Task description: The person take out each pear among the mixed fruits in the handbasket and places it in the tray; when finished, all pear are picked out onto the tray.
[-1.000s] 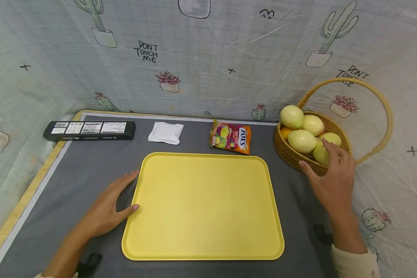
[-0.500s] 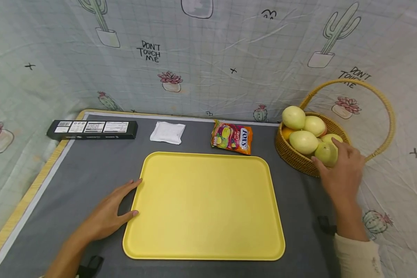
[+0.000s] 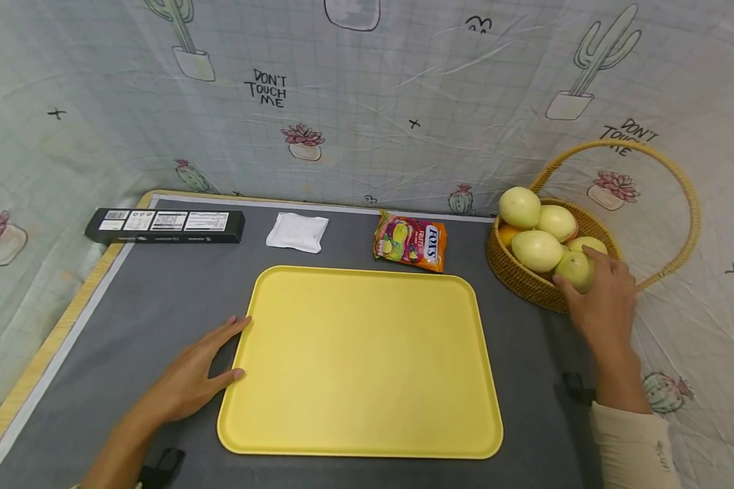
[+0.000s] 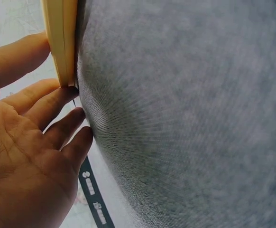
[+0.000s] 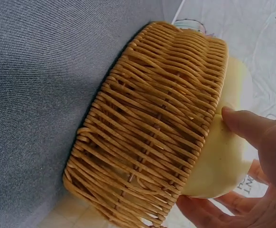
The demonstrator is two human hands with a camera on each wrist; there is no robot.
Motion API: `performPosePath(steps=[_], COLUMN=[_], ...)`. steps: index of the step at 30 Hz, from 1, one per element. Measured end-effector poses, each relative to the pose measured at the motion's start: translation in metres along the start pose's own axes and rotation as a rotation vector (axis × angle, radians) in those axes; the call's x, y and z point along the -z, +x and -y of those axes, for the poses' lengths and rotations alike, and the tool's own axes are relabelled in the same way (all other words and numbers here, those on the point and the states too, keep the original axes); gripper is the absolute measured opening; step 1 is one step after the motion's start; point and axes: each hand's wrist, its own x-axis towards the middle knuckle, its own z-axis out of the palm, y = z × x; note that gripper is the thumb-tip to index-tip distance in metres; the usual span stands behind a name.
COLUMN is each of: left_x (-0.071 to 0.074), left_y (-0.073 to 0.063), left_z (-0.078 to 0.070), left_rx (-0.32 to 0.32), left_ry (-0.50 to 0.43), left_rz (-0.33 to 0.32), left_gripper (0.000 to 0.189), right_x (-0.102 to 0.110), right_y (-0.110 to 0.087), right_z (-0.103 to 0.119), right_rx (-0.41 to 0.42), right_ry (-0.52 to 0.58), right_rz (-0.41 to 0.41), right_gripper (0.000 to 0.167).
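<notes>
Fingers of the right hand (image 3: pixel 608 299) grip a round pale-green fruit (image 3: pixel 574 273) at the near side of one tan wicker basket (image 3: pixel 520 282); pulling it free could let fruits leaning on it roll out. The left hand (image 3: pixel 186 377), fingers extended, touches one rectangular yellow tray (image 3: pixel 367 360); pushing could skew it. Showing: four more pale-green fruits (image 3: pixel 537 251), one orange fruit (image 3: pixel 506 234), one long black box (image 3: pixel 165 231), one flat white packet (image 3: pixel 297 232), one glossy multicoloured bag (image 3: pixel 410 242).

Wrinkled pale cactus-print cloth (image 3: pixel 355 81) behind a grey-topped table (image 3: pixel 147 292) with light wooden edging (image 3: pixel 49 348).

Your grey-covered table (image 3: pixel 153 305) bore a yellow tray (image 3: pixel 361 360), wicker basket (image 3: pixel 516 277), sweets bag (image 3: pixel 410 241), white packet (image 3: pixel 297 232) and black box (image 3: pixel 165 226).
</notes>
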Motion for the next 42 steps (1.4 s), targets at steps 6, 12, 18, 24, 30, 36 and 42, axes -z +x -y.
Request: performPosePath(steps=[6, 12, 18, 24, 30, 36, 42], left_x=[0.000, 0.001, 0.001, 0.002, 0.002, 0.002, 0.003], left_y=[0.000, 0.000, 0.000, 0.001, 0.002, 0.002, 0.003], left_z=[-0.001, -0.002, -0.002, -0.003, -0.002, -0.002, -0.003], left_rx=[0.007, 0.008, 0.005, 0.023, 0.026, 0.026, 0.035], left_ry=[-0.002, 0.005, 0.004, 0.001, 0.004, 0.005, 0.008], left_rz=[0.009, 0.006, 0.010, 0.023, 0.028, 0.033, 0.040], left_gripper=[0.093, 0.094, 0.094, 0.096, 0.097, 0.096, 0.096], right_x=[0.001, 0.005, 0.011, 0.016, 0.013, 0.005, -0.009], right_y=[-0.002, -0.009, -0.014, -0.021, -0.029, -0.036, -0.041], right_z=[-0.001, 0.006, 0.022, 0.046, 0.068, 0.080, 0.084], right_rx=[-0.011, 0.024, 0.084, 0.221, 0.290, 0.292, 0.329], right_ry=[0.018, 0.021, 0.073, 0.117, 0.129, 0.183, 0.215], right_rz=[-0.012, -0.077, -0.129, -0.160, -0.126, -0.038, 0.055], right_gripper=[0.071, 0.071, 0.072, 0.073, 0.075, 0.078, 0.077])
